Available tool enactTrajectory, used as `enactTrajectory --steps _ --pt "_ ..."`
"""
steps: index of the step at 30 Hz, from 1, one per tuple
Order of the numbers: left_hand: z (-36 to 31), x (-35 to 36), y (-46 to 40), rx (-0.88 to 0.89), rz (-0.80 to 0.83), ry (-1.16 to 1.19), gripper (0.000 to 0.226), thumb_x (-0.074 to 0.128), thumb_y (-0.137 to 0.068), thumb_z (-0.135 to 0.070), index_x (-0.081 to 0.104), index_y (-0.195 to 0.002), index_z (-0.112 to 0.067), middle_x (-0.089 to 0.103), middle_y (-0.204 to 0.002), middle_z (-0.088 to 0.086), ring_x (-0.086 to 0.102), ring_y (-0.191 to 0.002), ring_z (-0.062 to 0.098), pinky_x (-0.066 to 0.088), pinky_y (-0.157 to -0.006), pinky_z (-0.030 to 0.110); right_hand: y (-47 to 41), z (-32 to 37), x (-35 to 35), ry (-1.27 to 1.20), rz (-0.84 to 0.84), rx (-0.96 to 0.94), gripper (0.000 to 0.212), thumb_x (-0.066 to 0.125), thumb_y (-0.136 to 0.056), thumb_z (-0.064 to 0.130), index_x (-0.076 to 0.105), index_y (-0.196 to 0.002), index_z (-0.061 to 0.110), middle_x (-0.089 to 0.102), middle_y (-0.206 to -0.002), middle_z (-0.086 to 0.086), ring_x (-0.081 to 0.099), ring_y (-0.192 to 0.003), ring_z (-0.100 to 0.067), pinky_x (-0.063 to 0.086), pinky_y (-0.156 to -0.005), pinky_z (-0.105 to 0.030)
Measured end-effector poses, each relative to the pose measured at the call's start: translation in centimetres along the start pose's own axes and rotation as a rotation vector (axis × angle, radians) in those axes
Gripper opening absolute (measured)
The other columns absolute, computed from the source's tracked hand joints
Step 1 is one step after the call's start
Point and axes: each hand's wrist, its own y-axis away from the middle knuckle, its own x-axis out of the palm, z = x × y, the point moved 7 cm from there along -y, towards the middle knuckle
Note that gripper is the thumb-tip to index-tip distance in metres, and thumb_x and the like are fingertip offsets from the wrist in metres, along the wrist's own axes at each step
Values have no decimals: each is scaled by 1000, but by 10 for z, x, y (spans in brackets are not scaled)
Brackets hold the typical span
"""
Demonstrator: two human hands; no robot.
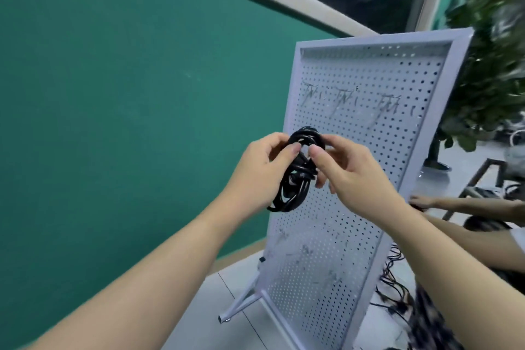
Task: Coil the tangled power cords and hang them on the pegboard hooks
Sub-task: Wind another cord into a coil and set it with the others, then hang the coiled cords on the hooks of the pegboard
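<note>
Green wall behind a white pegboard (pixel 355 150) standing on the bench (pixel 216 301). Left hand (pixel 255 170) and right hand (pixel 352 170) both pinch the coiled black cord (pixel 295 173) before the board's left edge; it looks springy and light, best held across its bundled loops.

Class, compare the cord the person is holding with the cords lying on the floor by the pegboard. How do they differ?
The held cord is wound into a neat coil; the floor cords lie loose and spread out. The held cord is gripped by the left hand and right hand before the pegboard; the floor cords are untouched. Both are black.
</note>
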Motion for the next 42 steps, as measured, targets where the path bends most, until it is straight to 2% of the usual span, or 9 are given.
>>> enactTrajectory --steps 6,11,16,22,24,27,32,39,42 --pt "-20 50 -55 42 83 62 16 58 -104 -20 72 -99 -14 75 -85 1 68 -77 10 56 -81 33 -24 -13 -63 179 -119 29 29 53 -106 35 66 -124 16 67 -59 10 58 -48 -1 41 -50 -13" --pt "-28 84 -92 70 158 54 15 57 -105 -17 71 -105 -11 73 -87 -4 66 -78 3 54 -75 18 -41 -29 -101 238 -212 48 27 51 -107 35 66 -120 17 67 -62 16 59 -48 -6 53 -51 -28" --pt "-35 101 -128 120 182 3 18 57 -105 -17 71 -110 -7 77 -102 8 72 -97 21 57 -88 29 -64 -35 -123 316 -262 52 18 50 -108 33 63 -110 21 62 -59 14 58 -45 -6 39 -43 -12" --pt "-25 120 -169 143 198 -25 18 54 -106 -20 67 -119 -20 71 -117 -2 70 -105 15 56 -100 41 -96 -51 -138 371 -279 93 26 47 -109 36 63 -109 15 69 -75 -2 62 -45 -10 43 -41 -17" --pt "-26 129 -178 154 245 15 22 51 -107 -14 65 -123 -19 71 -120 -2 69 -107 13 56 -101 36 -103 -59 -142 375 -290 104 28 46 -109 36 64 -109 15 71 -79 -2 65 -48 -15 48 -45 -21" --pt "-27 138 -190 166 286 20 25 48 -108 -10 64 -126 -16 72 -120 0 68 -110 13 54 -101 29 -110 -69 -149 363 -309 125 30 46 -109 36 65 -108 13 67 -67 2 62 -44 -10 47 -45 -20" --pt "-20 144 -206 158 311 17 27 48 -108 -11 66 -128 -13 74 -119 1 70 -112 17 54 -104 39 -118 -74 -151 359 -316 144 29 46 -110 37 63 -110 13 64 -63 4 60 -41 -6 43 -42 -17" --pt "-14 153 -218 143 313 49 28 48 -107 -8 67 -127 -12 74 -118 3 70 -111 23 55 -103 43 -126 -79 -154 352 -314 204 32 43 -110 37 60 -118 11 74 -90 -7 66 -47 -10 57 -60 -35" --pt "-12 159 -218 126 311 94 29 47 -107 -8 67 -127 -11 74 -119 5 69 -113 26 55 -103 41 -125 -85 -155 285 -350 241 30 45 -109 38 57 -121 13 73 -97 -9 66 -46 -11 56 -53 -31"
